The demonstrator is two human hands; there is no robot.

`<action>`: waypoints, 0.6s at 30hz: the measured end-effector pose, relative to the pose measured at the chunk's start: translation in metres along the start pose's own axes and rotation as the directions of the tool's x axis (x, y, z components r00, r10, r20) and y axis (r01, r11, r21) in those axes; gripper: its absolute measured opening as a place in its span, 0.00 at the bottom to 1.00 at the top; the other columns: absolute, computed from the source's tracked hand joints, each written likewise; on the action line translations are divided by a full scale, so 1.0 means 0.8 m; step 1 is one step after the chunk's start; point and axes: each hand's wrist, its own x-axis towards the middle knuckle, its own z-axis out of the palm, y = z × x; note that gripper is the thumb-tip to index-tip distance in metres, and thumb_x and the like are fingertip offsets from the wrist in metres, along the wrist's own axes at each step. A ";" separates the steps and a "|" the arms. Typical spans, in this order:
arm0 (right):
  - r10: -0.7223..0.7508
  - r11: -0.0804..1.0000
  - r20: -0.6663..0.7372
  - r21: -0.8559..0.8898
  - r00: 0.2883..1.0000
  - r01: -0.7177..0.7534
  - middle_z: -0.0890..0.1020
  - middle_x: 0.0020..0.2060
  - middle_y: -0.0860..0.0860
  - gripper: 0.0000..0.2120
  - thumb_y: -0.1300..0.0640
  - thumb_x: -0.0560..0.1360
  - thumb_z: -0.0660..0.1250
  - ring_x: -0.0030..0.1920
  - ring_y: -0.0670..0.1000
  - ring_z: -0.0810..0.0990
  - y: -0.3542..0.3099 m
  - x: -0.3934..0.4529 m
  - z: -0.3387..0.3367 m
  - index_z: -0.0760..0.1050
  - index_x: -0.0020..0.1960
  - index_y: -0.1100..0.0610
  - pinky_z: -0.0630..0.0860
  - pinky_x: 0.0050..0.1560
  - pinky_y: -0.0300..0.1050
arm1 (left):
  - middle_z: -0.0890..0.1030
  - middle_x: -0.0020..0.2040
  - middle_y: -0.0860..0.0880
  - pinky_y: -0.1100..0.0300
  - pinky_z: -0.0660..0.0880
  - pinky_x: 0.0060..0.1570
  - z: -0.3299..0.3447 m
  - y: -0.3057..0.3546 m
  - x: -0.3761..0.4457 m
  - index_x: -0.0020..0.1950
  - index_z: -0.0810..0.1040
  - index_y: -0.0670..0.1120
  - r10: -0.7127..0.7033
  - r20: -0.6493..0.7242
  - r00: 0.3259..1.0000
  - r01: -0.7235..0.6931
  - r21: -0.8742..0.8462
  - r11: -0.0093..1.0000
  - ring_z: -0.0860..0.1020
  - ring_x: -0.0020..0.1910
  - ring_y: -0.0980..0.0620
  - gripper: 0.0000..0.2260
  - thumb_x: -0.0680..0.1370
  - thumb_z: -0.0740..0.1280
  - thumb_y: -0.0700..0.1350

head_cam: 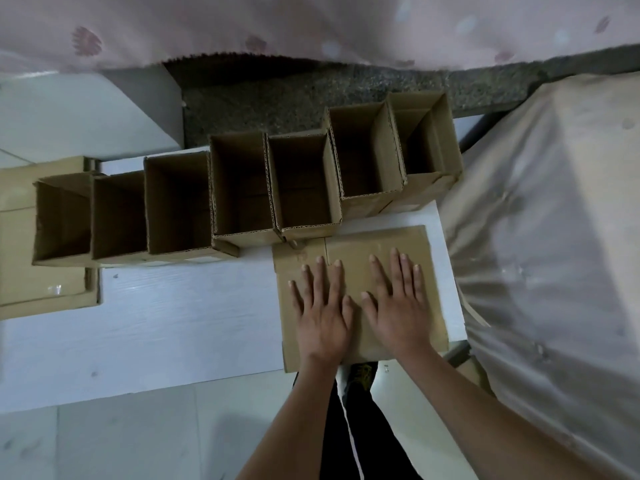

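Pressing down, the left hand (323, 317) and right hand (398, 306) lay side by side on the flattened cardboard blank (377, 240), fingers straight and spread, gripping nothing. The blank sat at the near right corner of the white tabletop (173, 323), reaching its near rim. Risk: a pull toward the body could slide it off, and a forward shove could knock the row of open boxes (242, 188) just beyond. Palms hid the blank's middle. One sheet or several: unclear. Box floors were lost in shadow.
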 end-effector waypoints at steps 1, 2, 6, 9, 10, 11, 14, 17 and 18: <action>-0.005 1.000 -0.020 -0.004 1.000 0.005 0.50 0.80 0.61 0.33 0.39 0.82 0.49 0.80 0.59 0.48 0.002 0.000 0.004 0.48 0.82 0.51 0.52 0.78 0.62 | 0.41 0.83 0.47 0.39 0.42 0.78 0.005 -0.002 -0.001 0.83 0.43 0.54 0.001 -0.018 1.000 -0.001 0.001 1.000 0.40 0.81 0.44 0.29 0.84 0.49 0.56; -0.008 1.000 -0.037 -0.001 0.999 0.008 0.50 0.80 0.60 0.33 0.39 0.82 0.50 0.80 0.59 0.48 0.003 0.000 0.007 0.48 0.82 0.51 0.52 0.77 0.62 | 0.42 0.83 0.47 0.39 0.43 0.78 0.009 -0.003 -0.001 0.83 0.44 0.53 0.003 -0.037 0.999 -0.003 -0.003 1.000 0.41 0.81 0.43 0.29 0.83 0.49 0.57; -0.010 1.000 -0.089 0.025 0.996 0.012 0.50 0.80 0.60 0.33 0.39 0.81 0.51 0.80 0.58 0.48 0.004 0.002 0.013 0.49 0.82 0.50 0.52 0.77 0.62 | 0.45 0.83 0.47 0.39 0.44 0.77 0.019 -0.004 0.003 0.83 0.47 0.53 0.002 -0.072 0.997 -0.001 0.013 1.000 0.43 0.81 0.43 0.30 0.82 0.51 0.57; -0.010 1.000 -0.089 0.019 0.996 0.011 0.50 0.80 0.60 0.33 0.39 0.81 0.52 0.80 0.58 0.48 0.004 0.002 0.013 0.49 0.82 0.50 0.51 0.78 0.62 | 0.44 0.83 0.47 0.38 0.43 0.77 0.017 -0.002 0.002 0.83 0.46 0.53 -0.013 -0.040 0.999 0.014 0.025 1.000 0.42 0.81 0.43 0.29 0.82 0.50 0.56; -0.009 1.000 -0.079 0.013 0.997 0.010 0.50 0.80 0.60 0.33 0.39 0.81 0.51 0.80 0.58 0.48 0.004 0.002 0.011 0.49 0.82 0.50 0.51 0.78 0.62 | 0.43 0.83 0.47 0.38 0.42 0.77 0.014 -0.001 0.003 0.83 0.45 0.53 -0.022 -0.020 1.000 0.022 0.030 0.999 0.41 0.81 0.43 0.29 0.83 0.49 0.56; -0.009 1.000 -0.068 0.008 0.998 0.010 0.50 0.80 0.61 0.33 0.39 0.81 0.51 0.80 0.58 0.47 0.003 0.003 0.009 0.50 0.82 0.51 0.51 0.78 0.62 | 0.42 0.83 0.47 0.38 0.42 0.77 0.011 0.002 0.003 0.83 0.44 0.53 -0.030 0.002 1.000 0.030 0.035 0.999 0.40 0.81 0.43 0.29 0.83 0.48 0.56; -0.008 1.000 -0.003 0.020 1.000 0.008 0.49 0.80 0.60 0.33 0.39 0.81 0.51 0.80 0.58 0.46 0.002 0.002 -0.007 0.49 0.82 0.51 0.50 0.78 0.62 | 0.35 0.82 0.47 0.38 0.38 0.77 -0.002 0.005 0.002 0.82 0.37 0.53 -0.038 0.074 0.997 0.035 0.046 0.998 0.35 0.80 0.44 0.29 0.84 0.45 0.57; 0.015 0.996 0.074 0.087 0.997 -0.021 0.49 0.80 0.57 0.33 0.39 0.80 0.55 0.80 0.56 0.47 0.002 0.003 -0.028 0.49 0.81 0.48 0.51 0.78 0.59 | 0.29 0.79 0.47 0.39 0.34 0.76 -0.013 0.004 0.002 0.80 0.30 0.53 -0.025 0.154 0.988 0.021 0.030 0.999 0.29 0.78 0.44 0.29 0.84 0.42 0.58; 0.053 0.990 0.076 0.130 0.996 -0.062 0.51 0.80 0.56 0.34 0.41 0.79 0.58 0.80 0.56 0.50 0.002 0.004 -0.035 0.52 0.80 0.48 0.53 0.78 0.58 | 0.28 0.79 0.47 0.39 0.33 0.76 -0.016 0.004 0.003 0.79 0.28 0.53 -0.025 0.172 0.985 0.019 0.033 0.999 0.27 0.77 0.43 0.29 0.84 0.42 0.58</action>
